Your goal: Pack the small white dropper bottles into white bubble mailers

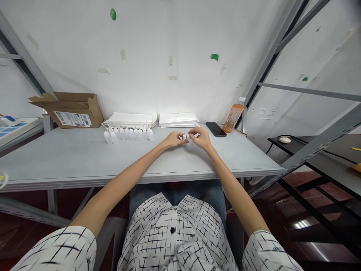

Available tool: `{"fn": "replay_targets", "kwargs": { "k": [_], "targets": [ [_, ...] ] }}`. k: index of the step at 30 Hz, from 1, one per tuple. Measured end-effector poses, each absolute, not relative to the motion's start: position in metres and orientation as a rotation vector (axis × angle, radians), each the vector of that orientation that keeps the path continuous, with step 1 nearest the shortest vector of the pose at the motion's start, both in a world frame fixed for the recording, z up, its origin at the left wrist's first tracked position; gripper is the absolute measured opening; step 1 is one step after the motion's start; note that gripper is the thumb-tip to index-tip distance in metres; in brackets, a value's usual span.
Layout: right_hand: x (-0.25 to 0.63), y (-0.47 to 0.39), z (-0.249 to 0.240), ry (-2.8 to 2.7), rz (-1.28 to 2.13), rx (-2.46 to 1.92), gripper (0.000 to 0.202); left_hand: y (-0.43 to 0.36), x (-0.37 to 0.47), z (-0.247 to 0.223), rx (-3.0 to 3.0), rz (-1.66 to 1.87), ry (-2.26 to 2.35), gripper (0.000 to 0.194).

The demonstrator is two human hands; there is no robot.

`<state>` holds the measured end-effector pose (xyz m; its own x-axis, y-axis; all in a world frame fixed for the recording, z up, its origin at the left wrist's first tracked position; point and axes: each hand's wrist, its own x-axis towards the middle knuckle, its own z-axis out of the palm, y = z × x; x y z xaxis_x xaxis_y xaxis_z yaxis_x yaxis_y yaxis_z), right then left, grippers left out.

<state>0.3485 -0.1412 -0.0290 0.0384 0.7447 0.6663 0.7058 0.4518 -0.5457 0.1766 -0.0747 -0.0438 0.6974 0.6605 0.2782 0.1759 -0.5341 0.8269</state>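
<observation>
Near the middle of the grey table, my left hand [175, 139] closes its thumb and fingers on a small translucent plastic squeeze bottle [184, 137]. Close against it from the other side is my right hand [200, 137], its thumb and fingertips pinched together by the bottle's top. What those right fingertips hold is too small to tell. A second pale bottle shape seems to stand beside the first, partly hidden by the fingers. To the left, several similar squeeze bottles [131, 134] with narrow tips stand upright in a row.
Behind the row lie white paper-like stacks, one on the left [129, 119] and one on the right [178, 119]. An opened cardboard box [76, 113] sits at the back left. A black phone [216, 129] and an orange drink bottle [234, 116] are at the right, near a metal frame post.
</observation>
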Motion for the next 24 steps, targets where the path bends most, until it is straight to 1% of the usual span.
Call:
{"fn": "replay_targets", "kwargs": {
  "k": [4, 12, 15, 20, 24],
  "targets": [
    [0.352, -0.1431, -0.0274, -1.726, 0.161, -1.266, 0.008, -0.0736, 0.1748, -0.0435, 2.108, 0.734, 0.629, 0.037],
    [0.3567, -0.1457, -0.0269, -1.707, 0.478, -1.239, 0.031, -0.0734, 0.1757, -0.0433, 2.1, 0.697, 0.616, 0.036],
    [0.355, -0.1463, -0.0262, -1.675, 0.562, -1.219, 0.036, -0.0725, 0.1759, -0.043, 2.098, 0.681, 0.625, 0.037],
    [0.3527, -0.1471, -0.0257, -1.709, 0.555, -1.224, 0.041, -0.0709, 0.176, -0.0448, 2.126, 0.683, 0.629, 0.037],
    [0.353, -0.1465, -0.0266, -1.736, 0.529, -1.261, 0.049, -0.0712, 0.1758, -0.0447, 2.148, 0.694, 0.636, 0.036]
  ]
}}
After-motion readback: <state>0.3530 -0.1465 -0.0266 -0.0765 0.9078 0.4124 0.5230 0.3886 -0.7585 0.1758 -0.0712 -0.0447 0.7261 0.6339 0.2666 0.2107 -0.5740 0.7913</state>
